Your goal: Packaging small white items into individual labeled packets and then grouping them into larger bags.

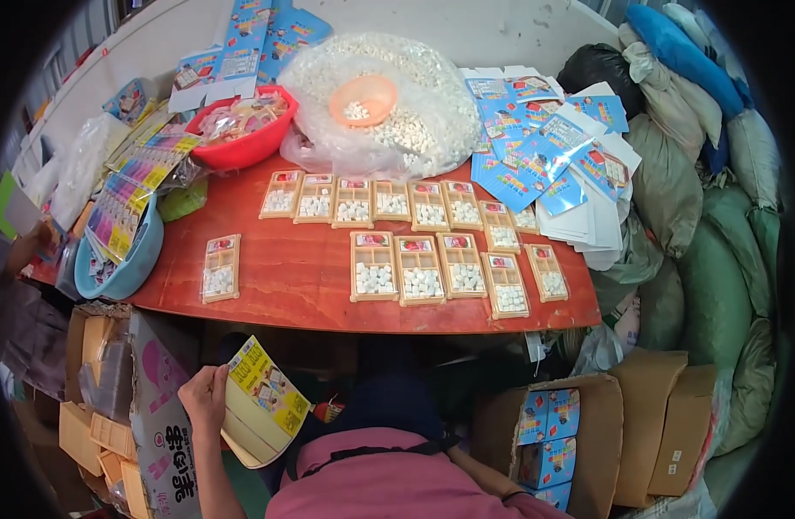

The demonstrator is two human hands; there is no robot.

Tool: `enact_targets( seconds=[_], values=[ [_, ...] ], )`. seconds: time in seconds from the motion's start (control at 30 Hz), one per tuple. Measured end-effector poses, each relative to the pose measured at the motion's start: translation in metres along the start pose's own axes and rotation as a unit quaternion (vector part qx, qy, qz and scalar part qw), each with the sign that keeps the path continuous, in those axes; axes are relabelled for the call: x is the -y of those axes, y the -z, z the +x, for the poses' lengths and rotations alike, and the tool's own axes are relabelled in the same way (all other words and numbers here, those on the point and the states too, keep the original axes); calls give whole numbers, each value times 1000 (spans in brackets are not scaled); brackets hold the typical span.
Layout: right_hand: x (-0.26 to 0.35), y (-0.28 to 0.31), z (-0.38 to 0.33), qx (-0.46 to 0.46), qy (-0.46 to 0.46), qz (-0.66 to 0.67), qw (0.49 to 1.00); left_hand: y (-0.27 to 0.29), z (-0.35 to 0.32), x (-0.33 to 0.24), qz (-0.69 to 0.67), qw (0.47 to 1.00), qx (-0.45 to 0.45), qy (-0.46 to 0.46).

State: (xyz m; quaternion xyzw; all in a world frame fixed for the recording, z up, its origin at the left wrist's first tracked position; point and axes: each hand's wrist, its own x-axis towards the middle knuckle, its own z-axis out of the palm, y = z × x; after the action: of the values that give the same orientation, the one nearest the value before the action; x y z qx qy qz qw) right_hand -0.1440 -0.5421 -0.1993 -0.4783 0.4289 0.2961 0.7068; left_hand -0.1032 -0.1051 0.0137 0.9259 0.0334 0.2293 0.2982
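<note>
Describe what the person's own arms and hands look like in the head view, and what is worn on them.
The left hand is bare: no glove, ring or watch shows, and the forearm below it is uncovered. A pink short-sleeved top with a thin black strap covers the torso. The right forearm is also bare; the right hand is hidden behind the open brown cardboard box.

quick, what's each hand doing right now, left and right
Left hand: closed on a stack of yellow printed cards, held below the table edge.
Right hand: not visible; the forearm runs down toward the cardboard box of blue packs.
</note>
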Motion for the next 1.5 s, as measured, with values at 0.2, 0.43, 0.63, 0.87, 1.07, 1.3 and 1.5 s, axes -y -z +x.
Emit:
enact_targets(
  seconds=[0.2, 0.43, 0.63, 0.87, 1.07, 1.3, 1.5],
  values=[
    [-3, 6, -1, -15, -14, 4, 1000, 11, 5, -17, -43, 999, 3, 15],
    [-19, 10, -3, -44, -48, 17, 998, -5, 15, -32, -44, 998, 32, -10],
    [-9, 23, 0, 52, 32, 16, 998, -10, 15, -24, -57, 998, 34, -8],
    [50, -3, -68, 48, 170, -114, 978, -18, 14, -9, -81, 996, 36, 25],
    [69, -47, -85, 42, 310, -294, 903, -15, 17, -7, -72, 997, 33, 27],
    [93, -128, -136, 48, 489, -445, 748, -29, 21, -4, -32, 997, 69, 14],
    [136, -244, -138, 124, 642, -497, 570, -42, 32, 6, -82, 989, 99, 68]
  ],
)
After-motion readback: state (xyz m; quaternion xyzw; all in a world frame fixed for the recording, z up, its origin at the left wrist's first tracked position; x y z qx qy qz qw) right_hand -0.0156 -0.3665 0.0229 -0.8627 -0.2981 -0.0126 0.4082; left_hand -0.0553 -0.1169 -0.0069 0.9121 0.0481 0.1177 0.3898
